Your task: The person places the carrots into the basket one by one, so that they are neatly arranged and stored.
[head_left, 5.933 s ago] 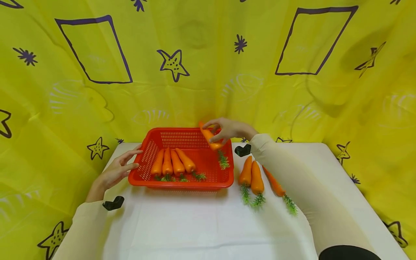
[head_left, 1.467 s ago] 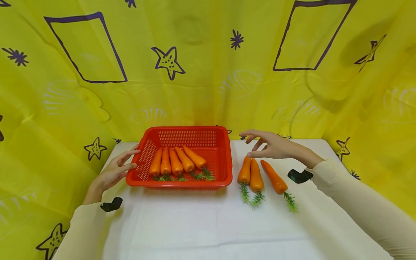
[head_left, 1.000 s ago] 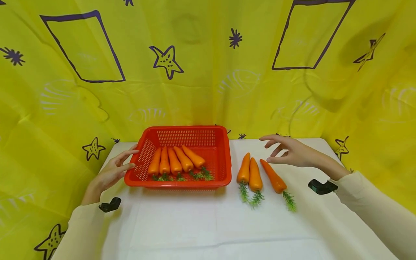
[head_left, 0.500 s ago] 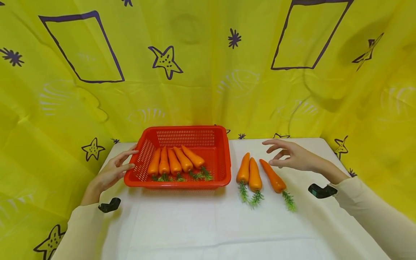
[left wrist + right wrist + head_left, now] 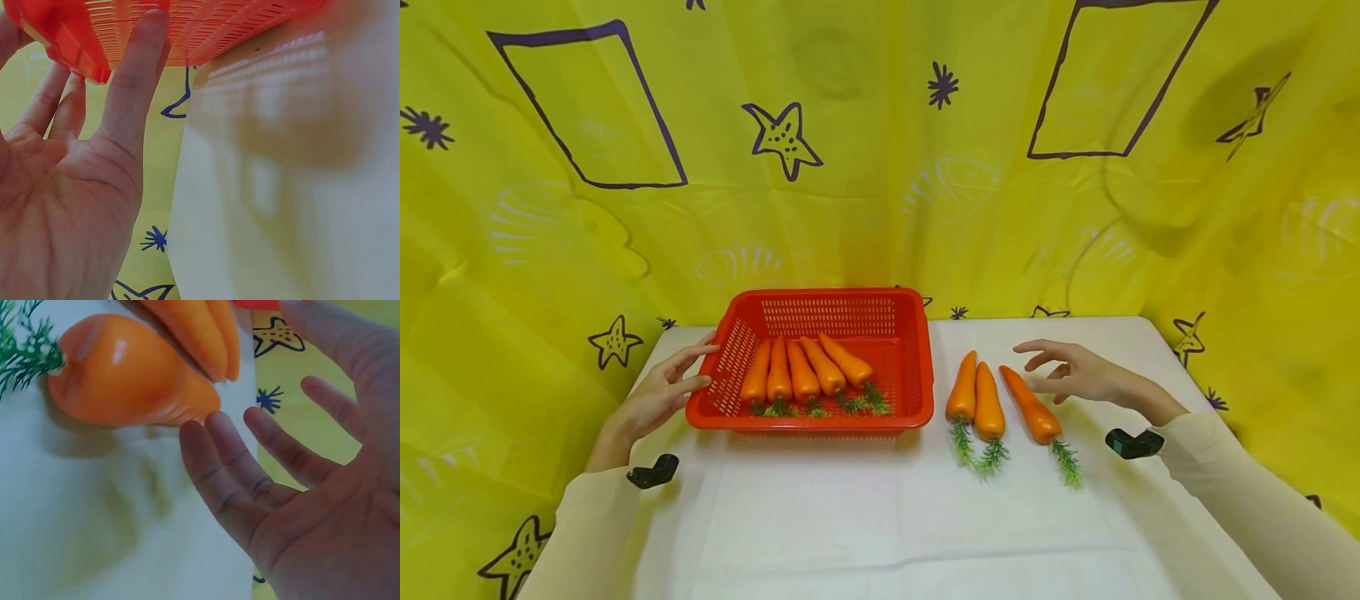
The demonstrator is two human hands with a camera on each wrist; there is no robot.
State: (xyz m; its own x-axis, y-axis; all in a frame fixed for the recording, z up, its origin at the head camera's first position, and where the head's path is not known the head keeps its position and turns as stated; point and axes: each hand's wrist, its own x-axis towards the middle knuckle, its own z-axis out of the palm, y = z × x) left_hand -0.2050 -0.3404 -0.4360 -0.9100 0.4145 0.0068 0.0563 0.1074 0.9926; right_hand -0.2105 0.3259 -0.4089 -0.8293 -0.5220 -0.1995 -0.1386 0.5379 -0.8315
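Head view: the left hand [image 5: 658,400] spreads nearly straight fingers [image 5: 691,357] against the red perforated plastic basket [image 5: 820,423], five orange tapered carrots [image 5: 802,375] inside; on the white tabletop [image 5: 820,517], three more orange carrots [image 5: 989,404], and the right hand [image 5: 1084,372], loosely parted, holding nothing, by the rightmost! Left wrist: fingertip on the slotted wall! Right wrist: relaxed fingers beside that carrot's tip, contact unclear

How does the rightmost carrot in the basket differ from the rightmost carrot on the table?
The basket carrot lies inside the red basket; the table carrot, on the white table. The basket carrot lies close beside another carrot; the table carrot lies apart from two others. The right hand is near the table carrot, not the basket carrot. Both are orange and leafy, with narrow far ends.
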